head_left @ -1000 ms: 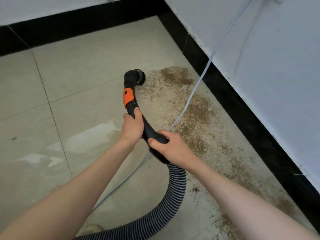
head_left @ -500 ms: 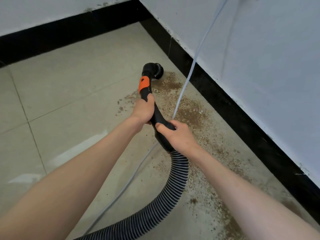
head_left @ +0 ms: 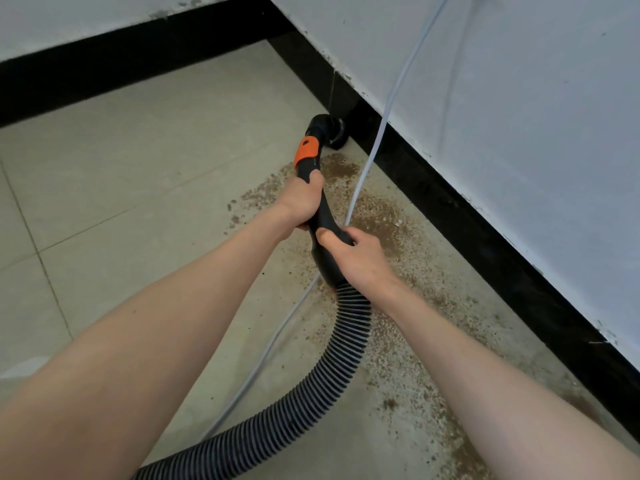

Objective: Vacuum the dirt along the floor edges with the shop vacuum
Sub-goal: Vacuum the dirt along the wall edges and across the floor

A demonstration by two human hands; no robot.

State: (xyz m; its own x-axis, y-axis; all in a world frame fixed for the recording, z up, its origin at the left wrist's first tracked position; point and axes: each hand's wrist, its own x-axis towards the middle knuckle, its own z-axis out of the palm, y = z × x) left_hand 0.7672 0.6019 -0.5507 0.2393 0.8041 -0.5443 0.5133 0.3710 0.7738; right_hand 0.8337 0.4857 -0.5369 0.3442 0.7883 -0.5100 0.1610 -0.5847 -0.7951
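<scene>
both hands hold the black curved plastic vacuum handle (head_left: 323,216) with an orange collar (head_left: 307,153) near its far end. the left hand (head_left: 301,199) is wrapped round the handle just below the orange collar, fingers curled about it, and the right hand (head_left: 360,259) grips the lower, thicker part of the handle, its thumb lying across the top, just above where the ribbed black and grey flexible hose (head_left: 325,382) joins on. the hose curves down and off to the lower left over the floor. the round black brush nozzle (head_left: 330,131) at the handle's tip sits at the foot of the black skirting board (head_left: 485,244), near the corner of the room, touching or almost touching the board. a scatter of brown gritty dirt (head_left: 377,220) lies on the pale grey tiled floor (head_left: 138,202) along that skirting board, from just behind the nozzle down to the lower right. a thin pale blue-grey cable (head_left: 388,109) hangs down the white wall (head_left: 519,116) and runs across the dirt and under the handle.
</scene>
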